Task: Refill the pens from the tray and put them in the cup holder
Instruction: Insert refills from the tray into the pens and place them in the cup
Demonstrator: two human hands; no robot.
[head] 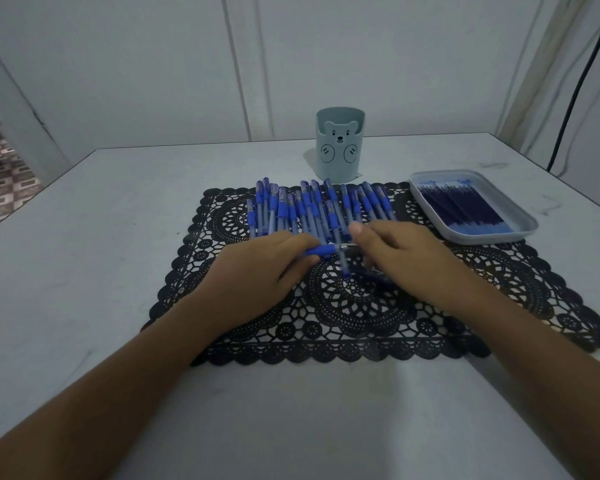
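Observation:
Several blue pens lie in a row across the far half of a black lace mat. One blue pen is held level above the mat's middle. My left hand grips its blue end, and my right hand pinches its other end. A pale blue cup holder with a bear face stands upright behind the row. Right of the mat sits a white tray holding several dark blue refills.
Everything rests on a white table against a pale wall. A black cable hangs at the far right. The table's left edge drops to a patterned floor.

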